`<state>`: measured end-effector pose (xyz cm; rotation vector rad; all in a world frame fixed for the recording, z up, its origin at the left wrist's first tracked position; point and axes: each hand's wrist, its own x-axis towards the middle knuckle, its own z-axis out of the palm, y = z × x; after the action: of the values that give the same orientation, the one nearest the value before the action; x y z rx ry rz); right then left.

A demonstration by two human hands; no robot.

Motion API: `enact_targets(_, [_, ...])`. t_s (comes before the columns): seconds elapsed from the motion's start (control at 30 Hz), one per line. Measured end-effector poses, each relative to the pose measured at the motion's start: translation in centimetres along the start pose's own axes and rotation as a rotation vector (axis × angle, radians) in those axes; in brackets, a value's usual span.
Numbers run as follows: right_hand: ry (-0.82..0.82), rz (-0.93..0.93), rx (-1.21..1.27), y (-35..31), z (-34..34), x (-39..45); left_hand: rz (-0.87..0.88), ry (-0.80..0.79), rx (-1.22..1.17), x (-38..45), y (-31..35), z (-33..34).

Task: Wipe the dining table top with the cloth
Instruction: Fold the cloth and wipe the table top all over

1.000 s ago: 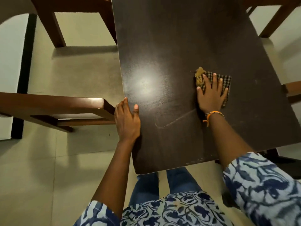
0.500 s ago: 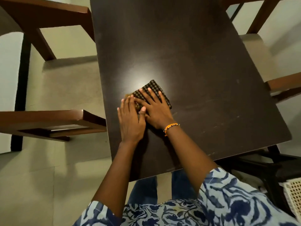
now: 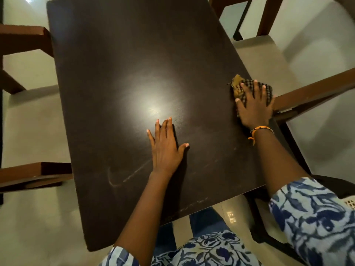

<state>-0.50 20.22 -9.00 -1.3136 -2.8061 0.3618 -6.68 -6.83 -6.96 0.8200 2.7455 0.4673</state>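
Observation:
The dark brown dining table top (image 3: 119,60) fills the middle of the view, with a bright light reflection near its centre. A folded black-and-tan checked cloth (image 3: 239,86) lies at the table's right edge. My right hand (image 3: 253,106) presses flat on the cloth with fingers spread, covering most of it; an orange band circles that wrist. My left hand (image 3: 165,146) rests flat and empty on the table, fingers together, nearer the front middle. A faint curved smear (image 3: 123,179) marks the surface left of my left wrist.
Brown wooden chairs stand around the table: one close against the right edge (image 3: 311,91), one at the far right (image 3: 269,18), two at the left (image 3: 25,173). The floor is pale tile. A dark chair frame (image 3: 257,227) sits by my right side.
My right hand has swept the cloth from beside my left hand across to the table's right edge. My left hand now lies flat further in from the left edge. The view has shifted.

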Motion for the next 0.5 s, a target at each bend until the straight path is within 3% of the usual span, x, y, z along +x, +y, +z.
enact_targets(0.1, [0.026, 0.068, 0.044, -2.0, 0.9, -0.2, -0.008, -0.029, 0.015, 0.7, 0.6, 0.4])
enact_targets(0.17, [0.006, 0.004, 0.059, -4.7, 1.6, -0.9, -0.013, -0.033, 0.028, 0.7, 0.7, 0.4])
enact_targets(0.37, [-0.21, -0.608, 0.019, -15.9, 4.2, -4.6, -0.228, 0.019, -0.026, 1.0, 0.4, 0.5])
enact_targets(0.5, [-0.263, -0.805, -0.032, -16.2, 4.2, -3.6, -0.272, 0.024, -0.044, 1.0, 1.2, 0.3])
